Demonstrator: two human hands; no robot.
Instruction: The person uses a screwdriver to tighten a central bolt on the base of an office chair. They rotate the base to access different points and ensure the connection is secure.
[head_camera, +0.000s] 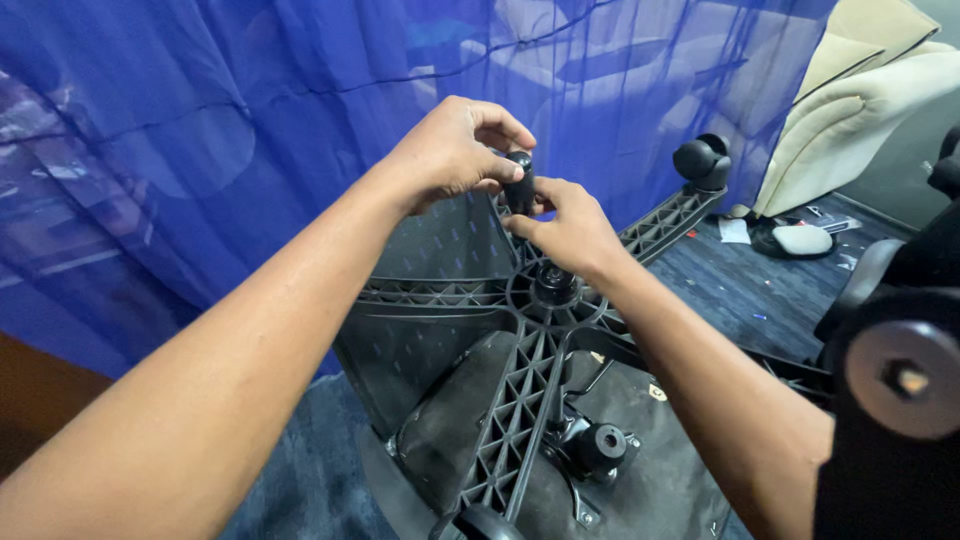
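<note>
A blue plastic sheet (250, 120) hangs as a backdrop across most of the view, directly behind the upturned office chair (520, 450). Through its folds only pale blurred shapes show, too dim to identify. Right of the sheet's edge stands a cream padded seat (860, 110), cut off by the top and right of the frame. On the dark carpet (740, 290) below that seat lie a small white paper or packet (735, 231) and a pale oval pad (803, 240); nothing on them can be made out.

The chair lies with its underside upward, its black ribbed star base (530, 390) spreading from a round hub (553, 285) at the middle. One spoke runs up and right from the hub to a black caster (703, 160); another runs down to a caster cut off by the bottom edge. A tilt mechanism with a black knob (600, 445) sits just right of the lower spoke.

Straight above the hub, both hands meet on a small black caster wheel (519, 185). The left hand (450, 150) curls over it from above, fingertips pinched closed on its top. The right hand (570, 230) grips it from below and the right, its fingers wrapped narrowly about it. The hands hide most of the wheel.

At the right edge, a dark blurred piece with a round grey disc and bolt (905, 378) is too close to read.
</note>
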